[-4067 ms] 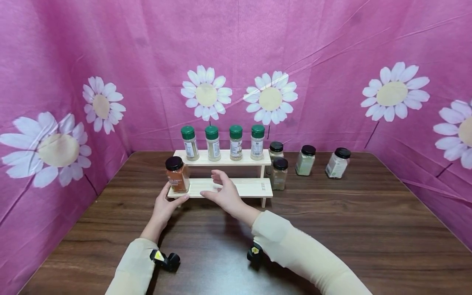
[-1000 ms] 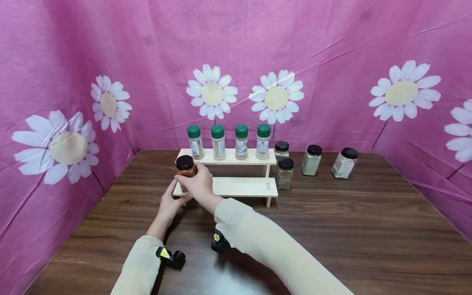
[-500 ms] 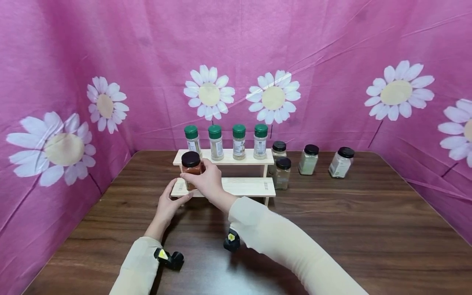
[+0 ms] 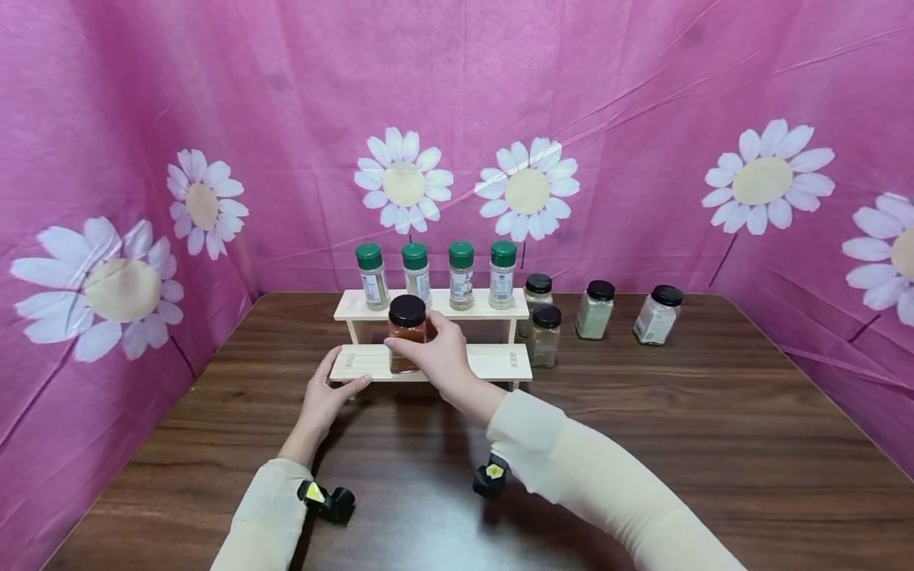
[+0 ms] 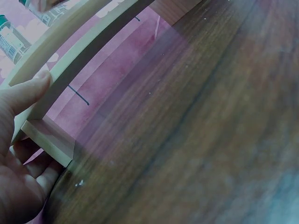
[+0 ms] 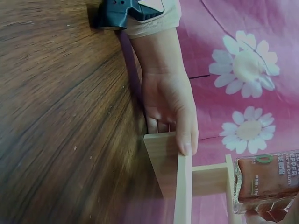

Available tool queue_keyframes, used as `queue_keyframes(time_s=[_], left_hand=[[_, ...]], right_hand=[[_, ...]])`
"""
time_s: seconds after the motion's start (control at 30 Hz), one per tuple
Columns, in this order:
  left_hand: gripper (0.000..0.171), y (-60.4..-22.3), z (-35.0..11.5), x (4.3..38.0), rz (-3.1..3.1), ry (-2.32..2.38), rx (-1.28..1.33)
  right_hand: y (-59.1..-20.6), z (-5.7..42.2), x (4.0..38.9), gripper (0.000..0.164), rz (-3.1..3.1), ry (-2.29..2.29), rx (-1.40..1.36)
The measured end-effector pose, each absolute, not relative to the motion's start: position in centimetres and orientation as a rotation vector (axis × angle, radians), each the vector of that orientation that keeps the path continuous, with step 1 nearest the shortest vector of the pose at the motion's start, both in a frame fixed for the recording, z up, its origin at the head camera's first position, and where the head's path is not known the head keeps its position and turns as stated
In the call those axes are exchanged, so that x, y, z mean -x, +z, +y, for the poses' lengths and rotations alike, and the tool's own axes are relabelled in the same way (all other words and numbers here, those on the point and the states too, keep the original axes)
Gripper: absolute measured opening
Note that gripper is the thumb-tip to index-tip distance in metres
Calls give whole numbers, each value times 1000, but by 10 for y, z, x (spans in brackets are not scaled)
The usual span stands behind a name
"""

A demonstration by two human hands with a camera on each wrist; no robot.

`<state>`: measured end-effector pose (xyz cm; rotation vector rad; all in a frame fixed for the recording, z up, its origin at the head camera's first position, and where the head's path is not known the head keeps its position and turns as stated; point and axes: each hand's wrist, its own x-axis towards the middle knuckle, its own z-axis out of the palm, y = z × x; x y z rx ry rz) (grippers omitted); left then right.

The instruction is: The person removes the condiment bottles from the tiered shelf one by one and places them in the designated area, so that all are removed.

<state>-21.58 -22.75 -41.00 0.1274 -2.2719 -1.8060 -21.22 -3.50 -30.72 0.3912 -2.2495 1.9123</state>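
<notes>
My right hand holds a square spice jar of red powder with a black lid, upright and close over the lower shelf, left of its middle. Thumb and fingers sit on opposite sides of the jar. In the right wrist view the label on the jar reads "PEPPER". At the left end of the two-tier wooden rack, my left hand grips the lower shelf. Its thumb presses the front edge, and the fingers reach behind the leg.
Several green-capped spice shakers stand in a row on the upper shelf. Just right of the rack are two black-lidded jars; a pale green jar and a white-labelled one stand farther right. A flowered pink cloth hangs behind.
The jar stood at the lower shelf's left end, with my right hand apart from it. Now my right hand has taken hold and carried it rightward. My left hand has kept its grip.
</notes>
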Motion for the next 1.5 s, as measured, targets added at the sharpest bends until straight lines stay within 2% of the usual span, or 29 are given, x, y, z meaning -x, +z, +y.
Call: queue_keyframes(time_s=[0.3,0.8,1.3,1.5], left_hand=[[76,-409,-229,215,-2274,-1817,-119],[75,-412,-228,216,-2266,-1818,-114],[75,-409,-229,218,-2283,-1802,-106],[75,-409,-228,216,-2282,-1815,-111]], right_hand=[[-308,-9,205,40,-2183,2049,-339],[-310,42,195,42,-2258,1931,-292],[-316,100,194,41,-2390,1741,-385],[-323,122,193,37,-2414,1716,-337]])
